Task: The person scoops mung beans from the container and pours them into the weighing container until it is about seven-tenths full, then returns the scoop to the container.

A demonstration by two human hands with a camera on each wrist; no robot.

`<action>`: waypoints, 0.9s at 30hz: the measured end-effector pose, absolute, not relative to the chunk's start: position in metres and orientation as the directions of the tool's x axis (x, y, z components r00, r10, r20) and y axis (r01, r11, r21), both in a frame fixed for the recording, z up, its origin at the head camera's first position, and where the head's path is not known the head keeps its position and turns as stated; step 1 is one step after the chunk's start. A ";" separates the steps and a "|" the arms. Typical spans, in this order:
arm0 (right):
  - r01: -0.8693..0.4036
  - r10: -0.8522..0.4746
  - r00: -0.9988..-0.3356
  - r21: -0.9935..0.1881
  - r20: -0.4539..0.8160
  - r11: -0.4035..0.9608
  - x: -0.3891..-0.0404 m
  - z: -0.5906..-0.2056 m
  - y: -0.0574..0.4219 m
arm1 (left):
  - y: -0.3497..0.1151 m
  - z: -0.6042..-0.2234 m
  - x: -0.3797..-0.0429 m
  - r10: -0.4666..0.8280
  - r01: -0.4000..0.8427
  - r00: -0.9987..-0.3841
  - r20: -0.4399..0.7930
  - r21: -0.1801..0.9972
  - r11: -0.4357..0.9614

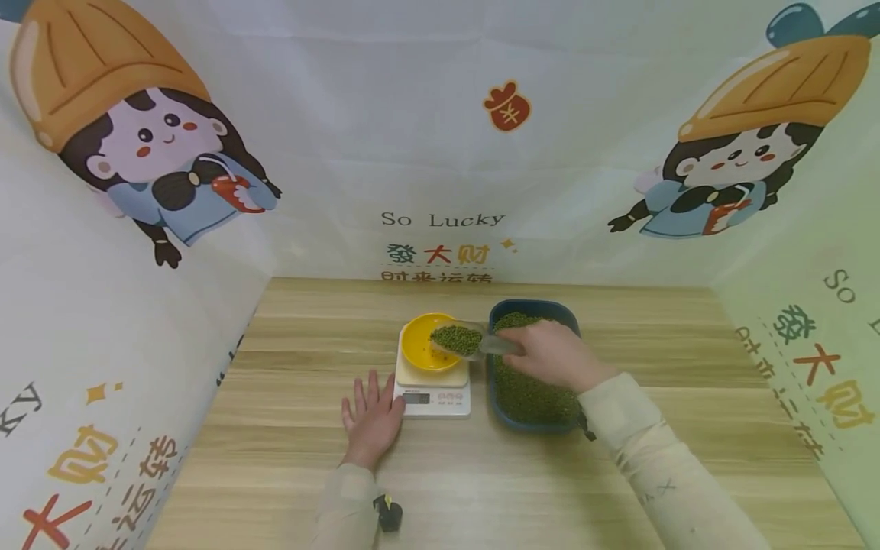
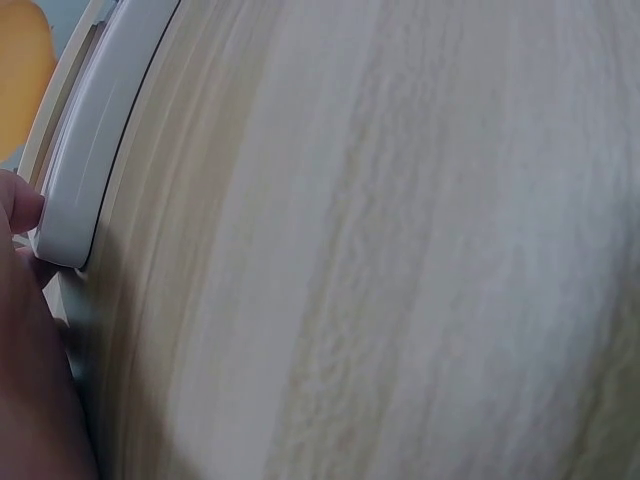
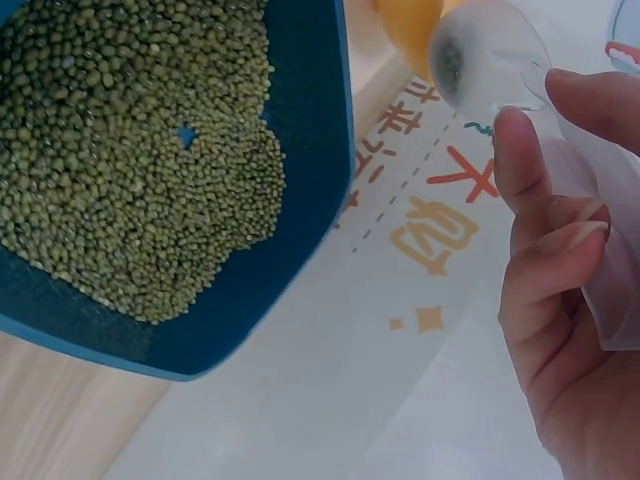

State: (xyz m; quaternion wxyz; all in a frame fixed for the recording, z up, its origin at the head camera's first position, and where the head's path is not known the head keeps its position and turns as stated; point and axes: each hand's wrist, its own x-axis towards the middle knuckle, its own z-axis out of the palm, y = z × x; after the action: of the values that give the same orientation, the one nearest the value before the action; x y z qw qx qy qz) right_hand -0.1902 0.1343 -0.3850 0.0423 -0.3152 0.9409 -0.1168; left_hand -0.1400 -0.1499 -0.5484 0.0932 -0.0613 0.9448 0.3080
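My right hand grips the handle of a clear plastic scoop heaped with green mung beans. The scoop's front is over a yellow bowl, where a few beans lie. That bowl sits on a white kitchen scale with a small display. Fingers spread, my left hand rests on the table, its thumb touching the scale's left edge. In the right wrist view, fingers and thumb curl round the scoop handle. The left wrist view shows the scale's side beside the left hand.
Right of the scale stands a dark blue tub of mung beans, below my right hand. The wooden table meets a printed backdrop at the back and both sides.
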 end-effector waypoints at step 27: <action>-0.614 -0.626 -0.779 -0.173 -0.025 0.771 -0.195 -0.371 0.135 | -0.151 -0.547 -0.138 -0.066 -0.176 -0.975 -0.212 0.550 0.816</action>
State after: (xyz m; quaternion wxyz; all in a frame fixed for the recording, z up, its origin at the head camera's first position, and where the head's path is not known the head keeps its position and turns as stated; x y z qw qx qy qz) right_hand -0.1952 0.1346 -0.3713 0.0408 -0.3297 0.9400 -0.0776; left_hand -0.1378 -0.1511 -0.5468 0.0920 -0.0638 0.9485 0.2964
